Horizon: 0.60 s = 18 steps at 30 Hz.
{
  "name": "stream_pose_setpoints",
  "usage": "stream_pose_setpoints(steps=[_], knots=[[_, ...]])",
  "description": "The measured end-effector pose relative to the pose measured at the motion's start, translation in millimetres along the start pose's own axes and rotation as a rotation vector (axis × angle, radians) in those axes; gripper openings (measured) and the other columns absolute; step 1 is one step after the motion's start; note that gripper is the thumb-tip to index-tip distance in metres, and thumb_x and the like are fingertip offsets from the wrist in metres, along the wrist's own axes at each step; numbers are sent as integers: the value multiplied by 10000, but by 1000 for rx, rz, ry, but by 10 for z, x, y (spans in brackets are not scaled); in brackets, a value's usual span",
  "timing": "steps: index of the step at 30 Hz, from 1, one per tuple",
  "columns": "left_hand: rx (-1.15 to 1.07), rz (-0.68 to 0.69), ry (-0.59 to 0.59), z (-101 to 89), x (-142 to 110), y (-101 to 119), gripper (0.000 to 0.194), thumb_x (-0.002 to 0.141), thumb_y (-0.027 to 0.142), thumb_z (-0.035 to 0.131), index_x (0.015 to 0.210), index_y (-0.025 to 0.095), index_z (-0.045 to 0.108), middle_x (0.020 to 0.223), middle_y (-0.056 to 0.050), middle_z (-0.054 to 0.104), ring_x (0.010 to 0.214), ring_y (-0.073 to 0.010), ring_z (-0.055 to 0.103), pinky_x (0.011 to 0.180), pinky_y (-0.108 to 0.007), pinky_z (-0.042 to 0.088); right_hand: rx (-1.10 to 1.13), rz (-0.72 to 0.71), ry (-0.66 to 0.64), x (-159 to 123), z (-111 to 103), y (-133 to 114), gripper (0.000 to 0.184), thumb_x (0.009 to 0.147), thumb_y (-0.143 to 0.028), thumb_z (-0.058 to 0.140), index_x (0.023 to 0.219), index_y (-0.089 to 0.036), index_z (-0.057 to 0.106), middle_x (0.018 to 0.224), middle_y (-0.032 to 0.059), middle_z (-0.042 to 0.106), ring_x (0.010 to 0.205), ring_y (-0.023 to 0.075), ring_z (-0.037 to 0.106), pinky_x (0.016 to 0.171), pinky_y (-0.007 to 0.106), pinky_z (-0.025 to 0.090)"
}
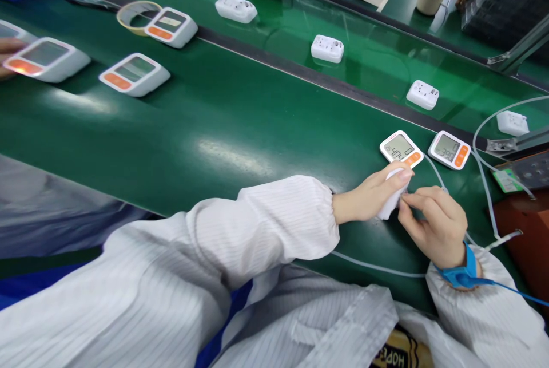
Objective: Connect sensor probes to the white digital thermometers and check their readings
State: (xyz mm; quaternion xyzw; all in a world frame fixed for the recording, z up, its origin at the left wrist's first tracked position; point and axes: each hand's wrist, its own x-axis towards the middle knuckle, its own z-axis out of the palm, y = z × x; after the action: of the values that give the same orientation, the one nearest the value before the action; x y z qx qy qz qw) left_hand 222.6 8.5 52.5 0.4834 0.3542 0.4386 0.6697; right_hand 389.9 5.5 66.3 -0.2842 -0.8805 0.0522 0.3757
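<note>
White device (390, 203) sits clasped in the left hand (372, 195), the right hand (436, 222) pinched at its edge, hold unclear.

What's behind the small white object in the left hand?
A white monitor with orange buttons on the green tabletop; the left hand covers part of its lower edge. Anything the object covers is hidden.

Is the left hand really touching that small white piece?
Touching. The head view shows the left hand gripping the white piece, its thumb lying across the upper end.
</note>
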Motion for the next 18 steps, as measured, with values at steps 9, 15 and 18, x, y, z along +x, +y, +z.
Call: stream_pose_setpoints(steps=[9, 15, 18], knots=[[-74, -60, 14, -8, 21, -28, 518, 918, 613, 472, 1134, 144, 518, 895, -38, 505, 773, -153, 463, 723, -306, 392, -10, 101, 56, -27, 18, -6, 82, 932, -141, 654, 951, -219, 637, 871, 22, 652, 762, 176, 635, 677, 289, 524], [-126, -35, 15, -1, 31, -34, 527, 894, 630, 520, 1130, 159, 512, 841, -19, 492, 735, -147, 464, 696, -297, 384, -29, 119, 105, -25, 23, -38, 92, 912, -135, 676, 912, -216, 632, 828, 11, 652, 716, 175, 618, 653, 303, 495], [-157, -48, 8, 8, 28, -27, 534, 889, 642, 521, 1126, 164, 502, 829, -16, 487, 720, -145, 461, 680, -295, 383, -5, 127, 80, -27, 26, -35, 91, 918, -134, 664, 897, -214, 625, 826, 10, 650, 727, 174, 618, 657, 302, 490]])
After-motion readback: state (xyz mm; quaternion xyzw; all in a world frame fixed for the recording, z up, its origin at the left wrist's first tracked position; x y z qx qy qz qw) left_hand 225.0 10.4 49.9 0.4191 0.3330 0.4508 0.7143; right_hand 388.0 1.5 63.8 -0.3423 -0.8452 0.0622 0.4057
